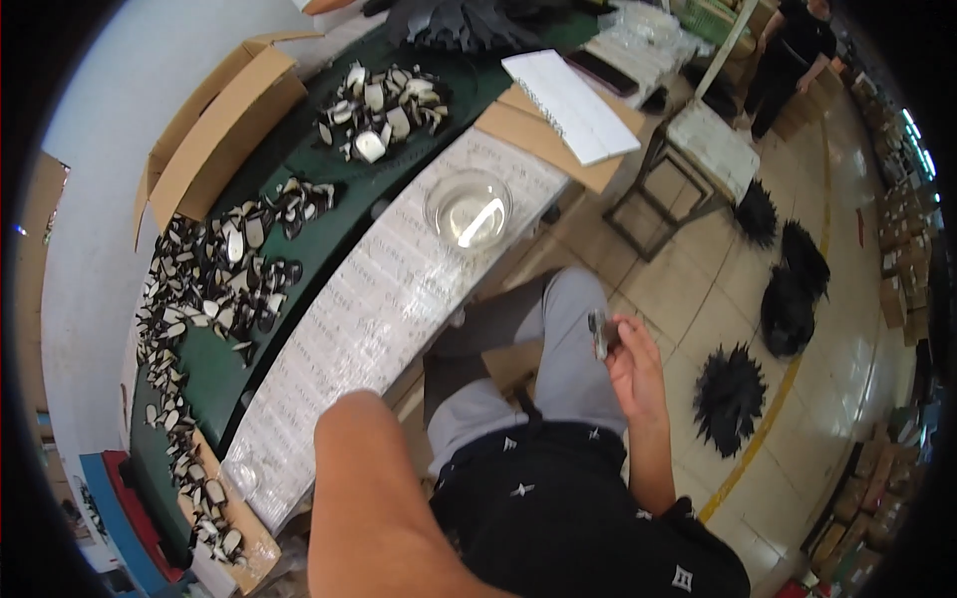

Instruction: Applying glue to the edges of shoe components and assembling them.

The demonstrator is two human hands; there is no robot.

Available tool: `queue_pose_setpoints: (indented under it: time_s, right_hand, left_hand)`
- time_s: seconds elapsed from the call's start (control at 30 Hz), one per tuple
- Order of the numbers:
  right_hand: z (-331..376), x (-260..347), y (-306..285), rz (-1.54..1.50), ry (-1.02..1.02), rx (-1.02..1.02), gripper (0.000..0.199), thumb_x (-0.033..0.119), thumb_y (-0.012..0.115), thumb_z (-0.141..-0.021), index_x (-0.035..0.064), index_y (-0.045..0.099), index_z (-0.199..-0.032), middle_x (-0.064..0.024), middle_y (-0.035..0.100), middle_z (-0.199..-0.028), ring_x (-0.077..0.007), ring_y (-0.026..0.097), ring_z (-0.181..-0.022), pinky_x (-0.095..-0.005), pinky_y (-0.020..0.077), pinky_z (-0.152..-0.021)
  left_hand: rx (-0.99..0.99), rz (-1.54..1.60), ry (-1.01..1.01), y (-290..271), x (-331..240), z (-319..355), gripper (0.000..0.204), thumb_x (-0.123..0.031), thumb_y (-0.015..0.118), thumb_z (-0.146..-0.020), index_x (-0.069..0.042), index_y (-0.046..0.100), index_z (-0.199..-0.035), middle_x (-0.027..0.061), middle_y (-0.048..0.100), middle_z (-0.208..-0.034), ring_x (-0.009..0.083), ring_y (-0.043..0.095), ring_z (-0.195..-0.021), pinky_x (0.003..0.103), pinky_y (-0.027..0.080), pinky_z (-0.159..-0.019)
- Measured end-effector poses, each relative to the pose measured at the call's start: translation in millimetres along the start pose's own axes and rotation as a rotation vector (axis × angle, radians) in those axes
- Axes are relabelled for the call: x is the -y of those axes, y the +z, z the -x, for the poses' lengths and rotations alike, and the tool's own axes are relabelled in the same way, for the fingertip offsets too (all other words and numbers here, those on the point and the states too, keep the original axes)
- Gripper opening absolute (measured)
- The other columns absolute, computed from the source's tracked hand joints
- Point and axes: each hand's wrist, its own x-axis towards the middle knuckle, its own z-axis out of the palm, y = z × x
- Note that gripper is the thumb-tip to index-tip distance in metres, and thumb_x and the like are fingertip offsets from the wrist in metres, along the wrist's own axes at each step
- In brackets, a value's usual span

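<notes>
The wrapped surface is a long strip covered in glossy, creased film with printed lettering. On it stands a round, transparent bowl with a smooth, reflective wall. Alongside runs a dark green, matte surface carrying loose heaps of small parts, each combining a pale, flat, rounded face with black sections. An open box of brown corrugated cardboard borders the heaps. Black, round items with jagged edges lie on glossy floor tiles.

The right hand pinches a small piece, dark-edged with a greyish sheen, between thumb and fingers. The piece projects from the fingertips toward the left, above the grey trousers and well apart from the bowl. The left arm is bent; the left hand is hidden, so its state cannot be determined.
</notes>
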Motion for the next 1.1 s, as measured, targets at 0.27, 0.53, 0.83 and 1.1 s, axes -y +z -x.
queue_pose_setpoints:
  time_s: [0.27, 0.53, 0.83, 1.1]
  right_hand:
    - [20.5, 5.4, -9.6, 0.064, -0.003, -0.020, 0.016, 0.013, 0.056, -0.094, 0.0036, 0.058, -0.108, -0.0050, 0.062, -0.102, -0.0130, 0.059, -0.093, -0.0276, 0.0471, -0.079]
    - [10.6, 5.0, -3.3, 0.057, 0.027, -0.026, 0.017, 0.012, 0.055, -0.095, 0.0028, 0.058, -0.109, -0.0073, 0.063, -0.106, -0.0147, 0.060, -0.094, -0.0288, 0.0488, -0.079]
    - [11.3, -6.9, -19.5, 0.022, 0.007, 0.003, 0.016, 0.008, 0.057, -0.093, 0.0035, 0.058, -0.108, -0.0069, 0.063, -0.105, -0.0155, 0.061, -0.096, -0.0293, 0.0504, -0.081]
    - [27.9, 2.6, -14.7, 0.045, 0.025, 0.000, 0.018, 0.011, 0.057, -0.094, 0.0019, 0.059, -0.109, -0.0048, 0.062, -0.105, -0.0130, 0.059, -0.091, -0.0281, 0.0488, -0.078]
  left_hand:
    - [0.127, -0.067, 0.077, 8.2, 1.2, -10.8, 0.070, -0.053, 0.024, -0.098, 0.006, 0.057, -0.116, 0.0251, 0.062, -0.111, 0.0419, 0.057, -0.111, 0.059, 0.029, -0.103]
    - [0.145, -0.167, 0.105, 5.2, -6.0, 3.5, 0.071, -0.052, 0.019, -0.099, 0.005, 0.059, -0.111, 0.0239, 0.064, -0.106, 0.0403, 0.059, -0.110, 0.062, 0.025, -0.104]
    - [0.251, -0.458, 0.396, 11.0, 1.5, -14.7, 0.073, -0.050, 0.013, -0.100, 0.004, 0.062, -0.106, 0.0226, 0.067, -0.100, 0.0384, 0.061, -0.108, 0.065, 0.021, -0.105]
    - [0.453, -0.369, 0.192, 50.3, -40.6, -0.2, 0.077, -0.048, 0.008, -0.101, 0.003, 0.065, -0.102, 0.0214, 0.069, -0.095, 0.0367, 0.063, -0.106, 0.068, 0.018, -0.106]
